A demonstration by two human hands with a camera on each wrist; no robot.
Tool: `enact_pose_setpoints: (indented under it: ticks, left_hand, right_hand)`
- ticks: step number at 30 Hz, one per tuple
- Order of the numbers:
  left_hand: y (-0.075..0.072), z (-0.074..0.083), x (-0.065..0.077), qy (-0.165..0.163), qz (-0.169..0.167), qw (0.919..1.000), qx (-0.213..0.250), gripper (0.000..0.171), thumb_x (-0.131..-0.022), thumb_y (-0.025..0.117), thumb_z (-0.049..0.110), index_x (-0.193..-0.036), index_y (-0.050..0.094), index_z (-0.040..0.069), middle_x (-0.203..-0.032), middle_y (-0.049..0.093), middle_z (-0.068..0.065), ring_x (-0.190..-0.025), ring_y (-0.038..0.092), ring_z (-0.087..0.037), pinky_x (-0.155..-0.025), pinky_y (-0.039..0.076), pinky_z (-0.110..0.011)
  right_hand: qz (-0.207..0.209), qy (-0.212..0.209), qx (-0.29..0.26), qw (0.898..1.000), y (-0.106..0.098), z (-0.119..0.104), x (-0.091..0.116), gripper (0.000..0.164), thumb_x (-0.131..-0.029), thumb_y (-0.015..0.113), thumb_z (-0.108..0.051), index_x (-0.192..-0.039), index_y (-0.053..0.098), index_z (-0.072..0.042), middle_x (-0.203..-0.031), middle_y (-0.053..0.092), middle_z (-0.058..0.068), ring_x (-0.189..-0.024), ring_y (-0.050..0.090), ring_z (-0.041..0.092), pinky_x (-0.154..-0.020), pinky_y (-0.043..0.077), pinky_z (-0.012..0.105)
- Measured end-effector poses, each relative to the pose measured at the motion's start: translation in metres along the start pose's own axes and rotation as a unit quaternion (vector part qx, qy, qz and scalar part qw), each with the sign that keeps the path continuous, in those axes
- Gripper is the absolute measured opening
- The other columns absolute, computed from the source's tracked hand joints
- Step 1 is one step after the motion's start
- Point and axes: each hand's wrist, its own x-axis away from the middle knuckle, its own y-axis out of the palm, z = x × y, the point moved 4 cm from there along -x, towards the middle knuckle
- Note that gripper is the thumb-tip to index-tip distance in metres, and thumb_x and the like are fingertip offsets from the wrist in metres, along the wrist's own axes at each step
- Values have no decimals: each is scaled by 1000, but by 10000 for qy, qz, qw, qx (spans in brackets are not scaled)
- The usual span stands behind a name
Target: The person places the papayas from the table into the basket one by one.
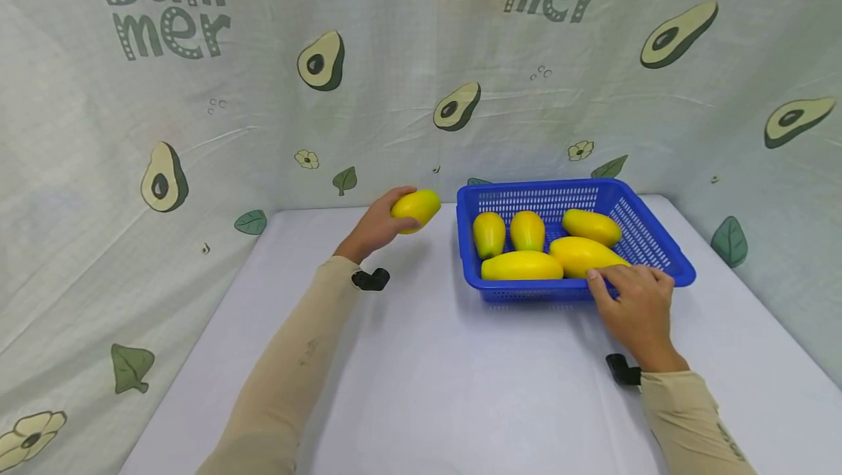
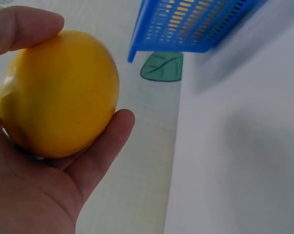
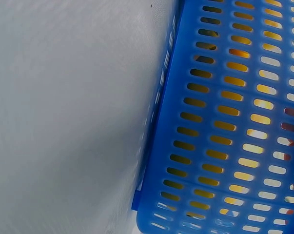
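My left hand [image 1: 380, 224] grips a yellow mango [image 1: 416, 209] above the white table, left of a blue basket [image 1: 468, 256]. In the left wrist view, thumb and fingers wrap the mango [image 2: 64, 95]. My right hand [image 1: 636, 312] reaches over the basket's front rim near its right corner. It holds the right end of a yellow mango [image 1: 582, 256] lying inside. Other mangoes around it include a long one [image 1: 522, 266] along the front wall. In the right wrist view, the basket wall [image 3: 220, 124] mostly hides the right fingers; bits of them show through the slots.
The basket stands toward the back right of the white table [image 1: 460, 387]. A pale curtain [image 1: 395, 36] printed with avocados and leaves hangs behind and beside the table. Black wrist bands [image 1: 370, 279] sit at both sleeve cuffs.
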Motion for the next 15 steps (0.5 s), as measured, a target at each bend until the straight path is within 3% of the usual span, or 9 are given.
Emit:
enact_pose_setpoints:
  ticks: [10,15]
  left_hand:
    - [4,24,-4,160,-381,9991,136,66,-90,71,31,-151,44,27,-136,51,-5,-113,49,-29,-97,44,-48]
    - [1,38,-11,272,-393,9985,259,67,-92,70,34,-152,41,24,-136,50,-5,-113,50,-28,-99,45,-46]
  right_hand:
    - [-4,1,44,10000,-1,0,-1,31,-98,59,-25,-100,72,4,-101,70,26,-100,55,46,-98,26,64]
    - [3,0,22,10000,-1,-1,0,30,-98,60,-23,-100,72,4,-101,70,26,-101,55,46,-98,26,64]
